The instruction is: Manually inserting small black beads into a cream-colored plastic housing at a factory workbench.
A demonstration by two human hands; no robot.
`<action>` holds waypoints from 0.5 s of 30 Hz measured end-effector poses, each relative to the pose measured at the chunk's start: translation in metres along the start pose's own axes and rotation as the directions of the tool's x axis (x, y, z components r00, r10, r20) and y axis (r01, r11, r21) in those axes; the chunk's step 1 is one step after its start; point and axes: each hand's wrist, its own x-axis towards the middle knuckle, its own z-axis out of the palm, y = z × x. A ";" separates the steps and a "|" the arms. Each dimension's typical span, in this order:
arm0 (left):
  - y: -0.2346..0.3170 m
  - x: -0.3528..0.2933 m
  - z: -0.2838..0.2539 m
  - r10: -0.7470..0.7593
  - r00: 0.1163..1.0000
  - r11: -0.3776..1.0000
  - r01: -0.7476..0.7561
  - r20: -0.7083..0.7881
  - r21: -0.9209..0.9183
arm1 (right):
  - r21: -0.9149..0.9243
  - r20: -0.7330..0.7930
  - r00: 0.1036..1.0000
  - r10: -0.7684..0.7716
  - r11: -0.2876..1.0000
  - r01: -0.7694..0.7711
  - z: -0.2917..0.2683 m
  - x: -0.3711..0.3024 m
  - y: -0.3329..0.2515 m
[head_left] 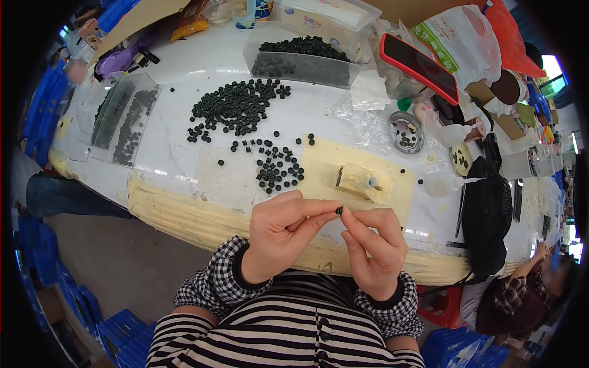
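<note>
While the left grip [279, 232] pinches a small dark part [338, 210] at its tip, the right grip [378, 248] touches it, hold unclear.

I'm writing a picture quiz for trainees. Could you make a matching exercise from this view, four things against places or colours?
1. Tiny dark piece
2. Phone
3. Yellowish block
4. Large pile of black pieces

A. Red-edged
B. Heaped on white tabletop
C. Pinched by left hand and right hand
D. On pale yellow sheet

Pairs: 1-C, 2-A, 3-D, 4-B
</note>
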 end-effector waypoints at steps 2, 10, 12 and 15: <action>-0.002 -0.001 0.001 0.014 1.000 1.000 -0.014 -0.004 -0.002 | 0.000 0.005 1.000 -0.015 1.000 0.015 0.000 0.000 0.001; -0.002 -0.001 0.000 0.020 1.000 1.000 -0.020 0.006 -0.002 | 0.016 0.014 0.999 -0.044 0.999 0.044 0.000 0.001 0.004; -0.003 -0.001 0.000 0.020 1.000 1.000 -0.020 0.008 -0.004 | 0.017 0.014 0.999 -0.035 0.999 0.035 -0.001 0.001 0.003; -0.001 0.000 0.000 0.008 1.000 1.000 -0.008 0.012 -0.017 | 0.025 0.002 1.000 -0.016 1.000 0.016 0.000 0.000 0.002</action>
